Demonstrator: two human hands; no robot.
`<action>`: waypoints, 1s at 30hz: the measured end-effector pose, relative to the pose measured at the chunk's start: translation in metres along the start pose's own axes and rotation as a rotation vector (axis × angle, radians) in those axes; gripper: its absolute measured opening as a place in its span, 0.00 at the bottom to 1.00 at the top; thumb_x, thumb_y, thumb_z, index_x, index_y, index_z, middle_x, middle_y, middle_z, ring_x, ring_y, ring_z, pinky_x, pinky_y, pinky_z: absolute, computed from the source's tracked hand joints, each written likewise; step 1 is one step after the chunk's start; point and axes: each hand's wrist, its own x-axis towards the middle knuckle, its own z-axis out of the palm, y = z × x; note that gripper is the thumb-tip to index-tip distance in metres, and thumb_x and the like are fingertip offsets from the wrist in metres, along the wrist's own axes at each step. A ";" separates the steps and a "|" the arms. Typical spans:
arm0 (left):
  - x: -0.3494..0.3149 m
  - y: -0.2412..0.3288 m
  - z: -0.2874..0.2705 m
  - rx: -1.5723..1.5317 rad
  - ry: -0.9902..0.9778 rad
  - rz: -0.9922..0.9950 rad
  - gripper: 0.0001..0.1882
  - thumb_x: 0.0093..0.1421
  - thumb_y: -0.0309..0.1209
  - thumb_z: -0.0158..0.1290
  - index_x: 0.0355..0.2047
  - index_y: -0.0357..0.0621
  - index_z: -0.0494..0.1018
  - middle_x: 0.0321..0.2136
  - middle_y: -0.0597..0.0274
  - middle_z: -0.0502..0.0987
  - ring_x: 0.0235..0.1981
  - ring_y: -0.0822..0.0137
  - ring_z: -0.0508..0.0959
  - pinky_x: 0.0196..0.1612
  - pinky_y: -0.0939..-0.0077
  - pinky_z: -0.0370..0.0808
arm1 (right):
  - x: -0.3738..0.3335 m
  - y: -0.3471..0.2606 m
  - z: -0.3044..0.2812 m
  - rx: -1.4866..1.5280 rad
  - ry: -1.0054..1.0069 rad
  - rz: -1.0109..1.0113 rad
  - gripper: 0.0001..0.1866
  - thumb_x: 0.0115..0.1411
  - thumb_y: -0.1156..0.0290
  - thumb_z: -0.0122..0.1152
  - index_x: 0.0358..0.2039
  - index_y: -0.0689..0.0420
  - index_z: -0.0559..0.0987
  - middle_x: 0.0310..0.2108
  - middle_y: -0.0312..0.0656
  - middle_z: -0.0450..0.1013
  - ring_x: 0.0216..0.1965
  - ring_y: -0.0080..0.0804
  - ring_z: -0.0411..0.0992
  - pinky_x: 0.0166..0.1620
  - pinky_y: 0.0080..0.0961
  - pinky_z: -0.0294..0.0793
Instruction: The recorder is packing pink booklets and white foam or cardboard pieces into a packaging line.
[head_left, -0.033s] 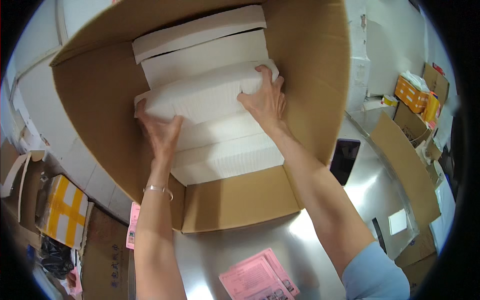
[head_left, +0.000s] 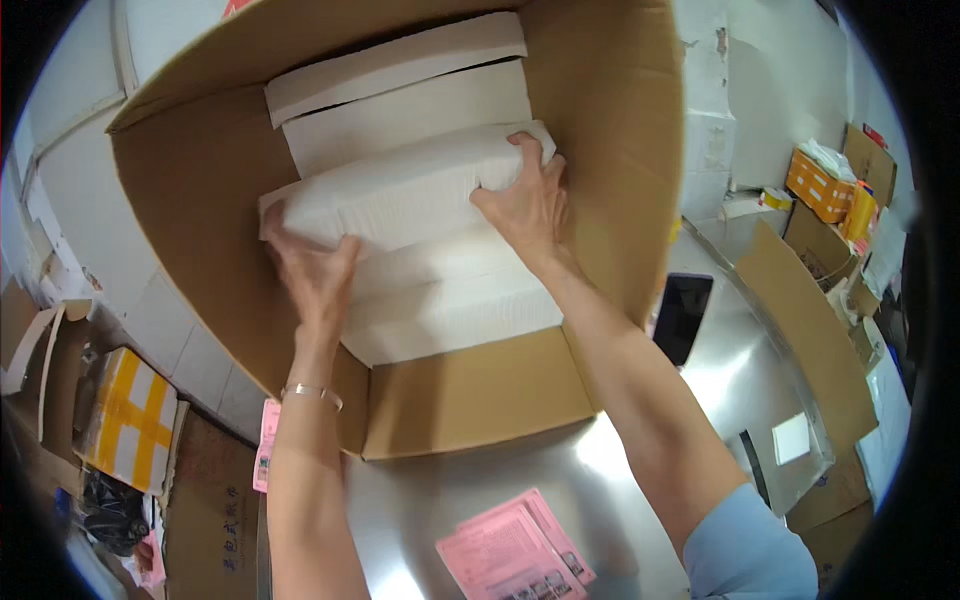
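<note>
Metal surface [head_left: 395, 510] bears one cardboard carton [head_left: 480, 400] and one phone [head_left: 684, 318]; inside the carton, left hand [head_left: 316, 275] and right hand [head_left: 528, 210] clasp one white paper bundle [head_left: 410, 190] by both ends; fingers [head_left: 525, 147] curl, half spread, around it.

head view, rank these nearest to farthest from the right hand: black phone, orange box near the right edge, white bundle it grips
1. White bundle: nearest, gripped by the right hand inside the carton.
2. Black phone: on the metal table, just right of the carton.
3. Orange box: farthest, well to the right, near the view's edge.
</note>
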 end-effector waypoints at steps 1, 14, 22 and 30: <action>-0.016 0.012 -0.006 -0.055 0.033 0.148 0.48 0.42 0.30 0.65 0.65 0.43 0.57 0.56 0.45 0.68 0.59 0.49 0.69 0.61 0.62 0.68 | -0.007 0.012 -0.010 0.014 0.045 -0.018 0.41 0.43 0.60 0.72 0.59 0.44 0.65 0.48 0.60 0.64 0.41 0.62 0.74 0.44 0.49 0.76; -0.213 0.206 -0.147 0.458 -0.441 0.040 0.52 0.44 0.39 0.64 0.68 0.38 0.53 0.53 0.38 0.73 0.50 0.42 0.77 0.54 0.55 0.74 | -0.198 0.107 -0.244 -0.205 -0.326 0.022 0.52 0.38 0.55 0.71 0.66 0.51 0.62 0.47 0.60 0.72 0.43 0.57 0.76 0.46 0.46 0.77; -0.253 0.197 -0.032 0.278 -1.238 -0.369 0.55 0.53 0.58 0.55 0.71 0.38 0.45 0.44 0.29 0.77 0.47 0.34 0.78 0.53 0.49 0.74 | -0.189 0.237 -0.331 -0.299 -0.486 0.133 0.44 0.46 0.46 0.72 0.62 0.54 0.74 0.49 0.58 0.76 0.55 0.54 0.73 0.57 0.43 0.72; -0.267 0.171 -0.035 0.191 -1.128 -0.308 0.49 0.54 0.50 0.53 0.71 0.44 0.48 0.56 0.22 0.67 0.54 0.29 0.72 0.58 0.48 0.70 | -0.234 0.248 -0.316 -0.135 -0.358 -0.153 0.33 0.45 0.63 0.73 0.53 0.56 0.73 0.58 0.61 0.63 0.59 0.59 0.66 0.58 0.42 0.71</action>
